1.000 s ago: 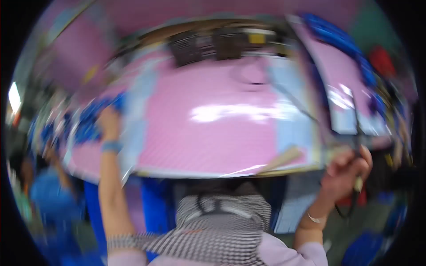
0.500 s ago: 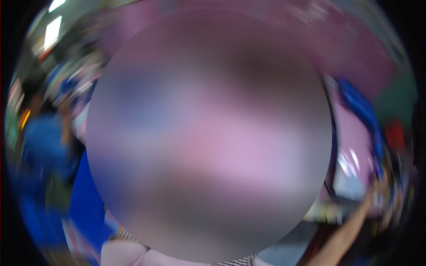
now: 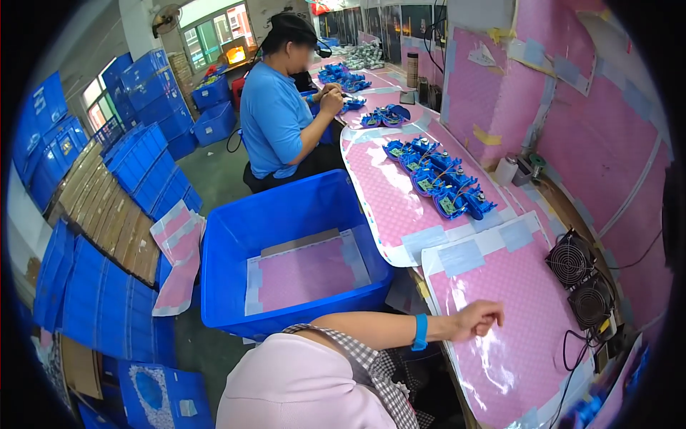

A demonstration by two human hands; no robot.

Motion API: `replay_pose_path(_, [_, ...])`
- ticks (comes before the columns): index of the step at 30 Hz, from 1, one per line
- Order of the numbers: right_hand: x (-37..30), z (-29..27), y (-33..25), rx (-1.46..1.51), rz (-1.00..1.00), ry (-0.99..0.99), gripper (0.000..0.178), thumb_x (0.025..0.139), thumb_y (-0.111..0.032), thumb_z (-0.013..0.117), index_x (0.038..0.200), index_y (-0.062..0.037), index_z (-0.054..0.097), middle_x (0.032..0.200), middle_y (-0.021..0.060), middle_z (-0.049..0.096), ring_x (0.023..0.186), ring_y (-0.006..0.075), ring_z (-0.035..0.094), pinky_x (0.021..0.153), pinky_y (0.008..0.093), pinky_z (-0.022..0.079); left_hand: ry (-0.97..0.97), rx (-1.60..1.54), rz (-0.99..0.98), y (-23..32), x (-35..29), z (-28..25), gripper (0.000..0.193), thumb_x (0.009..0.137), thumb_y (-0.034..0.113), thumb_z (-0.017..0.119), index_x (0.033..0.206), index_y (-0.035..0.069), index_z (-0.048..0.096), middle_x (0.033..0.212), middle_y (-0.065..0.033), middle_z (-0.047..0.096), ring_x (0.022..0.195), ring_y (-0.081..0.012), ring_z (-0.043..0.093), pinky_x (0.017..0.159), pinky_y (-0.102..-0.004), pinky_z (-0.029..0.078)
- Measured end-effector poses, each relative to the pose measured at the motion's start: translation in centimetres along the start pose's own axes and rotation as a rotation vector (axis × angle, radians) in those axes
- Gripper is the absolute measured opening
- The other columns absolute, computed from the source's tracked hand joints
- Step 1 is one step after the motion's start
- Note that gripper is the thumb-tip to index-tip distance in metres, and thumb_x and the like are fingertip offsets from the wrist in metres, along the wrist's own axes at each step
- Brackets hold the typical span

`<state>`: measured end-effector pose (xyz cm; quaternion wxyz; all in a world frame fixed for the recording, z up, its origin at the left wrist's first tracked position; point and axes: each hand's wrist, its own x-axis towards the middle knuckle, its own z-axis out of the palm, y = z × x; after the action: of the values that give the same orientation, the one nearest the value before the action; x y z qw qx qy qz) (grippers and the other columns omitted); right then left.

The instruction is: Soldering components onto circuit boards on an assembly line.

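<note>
the tabletop (image 3: 500,357) runs along the person's right, covered in pink dotted matting joined with pale tape. beside it on the floor side stands a large blue crate (image 3: 293,250), lined with a pink sheet and otherwise bare inside. further up the tabletop lies a cluster of blue parts with small circuit boards (image 3: 439,179), well apart from the person's reach. two small black fans (image 3: 582,282) sit at the far edge, with cables trailing toward the near corner.

only one of the person's hands shows: the left hand (image 3: 477,319), a blue band on the wrist, reaches across the body and rests loosely curled on the pink matting, gripping nothing that can be made out. the right hand is out of view.

a co-worker in a blue shirt (image 3: 275,114) sits further along, hands busy over more blue parts.

risks noted: the mat edge lifts slightly near the hand, so a dragging wrist could ruck it. the loose cables near the fans could snag a sleeve. the blue parts lie close to the tabletop edge above the crate gap and could be knocked off.
</note>
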<state>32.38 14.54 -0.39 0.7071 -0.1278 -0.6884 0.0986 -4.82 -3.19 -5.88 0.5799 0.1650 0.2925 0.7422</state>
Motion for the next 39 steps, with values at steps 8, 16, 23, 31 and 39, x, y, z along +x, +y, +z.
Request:
replay_pose_path(8, [-2.9, 11.9, -11.7, -0.152, 0.669, -0.560, 0.036, 0.082, -0.012, 0.074, 0.113, 0.0005, 0.060, 0.097, 0.0109, 0.065, 0.086, 0.0194, 0.062, 0.076, 0.0324, 0.052, -0.117, 1.271, 0.708, -1.6, -3.4, 4.0, 0.022, 0.083, 0.022, 0.064, 0.074, 0.003, 0.060, 0.066, -0.0119, 0.059, 0.063, -0.0298, 0.057, 0.060, -0.0391, 0.045])
replay_pose_path(16, [0.8, 17.8, -7.1, -0.466, 0.412, -0.455, 0.021, 0.086, -0.013, 0.070, 0.103, -0.0020, 0.063, 0.089, 0.0118, 0.069, 0.071, 0.0156, 0.062, 0.068, 0.0275, 0.048, 0.162, 1.623, 0.544, 2.9, -3.1, 2.3, 0.031, 0.076, 0.030, 0.077, 0.069, 0.001, 0.068, 0.070, -0.0160, 0.063, 0.065, -0.0287, 0.063, 0.061, -0.0370, 0.049])
replay_pose_path(23, [-2.2, 15.1, -6.1, -0.361, 0.278, -0.503, 0.017, 0.078, -0.005, 0.075, 0.085, -0.0017, 0.061, 0.091, 0.0117, 0.069, 0.070, 0.0189, 0.061, 0.066, 0.0292, 0.049, -0.209, 1.673, 0.022, 1.5, -0.8, 5.6, 0.044, 0.076, 0.041, 0.073, 0.063, -0.001, 0.064, 0.059, -0.0166, 0.058, 0.053, -0.0273, 0.059, 0.050, -0.0382, 0.043])
replay_pose_path(31, [-5.2, 13.9, -5.7, -0.116, 0.538, -0.679, 0.021, 0.070, 0.013, 0.066, 0.082, -0.0020, 0.058, 0.082, 0.0095, 0.059, 0.088, 0.0239, 0.071, 0.063, 0.0265, 0.050, -0.063, 1.753, 0.291, 1.5, -3.7, 2.8, 0.033, 0.073, 0.026, 0.075, 0.061, -0.001, 0.062, 0.060, -0.0148, 0.059, 0.052, -0.0270, 0.059, 0.049, -0.0378, 0.043])
replay_pose_path(39, [-5.8, 12.6, -11.5, 0.097, 0.645, -0.416, 0.025, 0.097, -0.023, 0.058, 0.108, -0.0010, 0.057, 0.077, 0.0075, 0.063, 0.069, 0.0124, 0.057, 0.061, 0.0256, 0.044, 0.210, 1.228, 0.340, 4.7, -3.5, 2.8, 0.019, 0.086, 0.019, 0.066, 0.079, 0.001, 0.066, 0.067, -0.0029, 0.055, 0.057, -0.0141, 0.051, 0.055, -0.0296, 0.043])
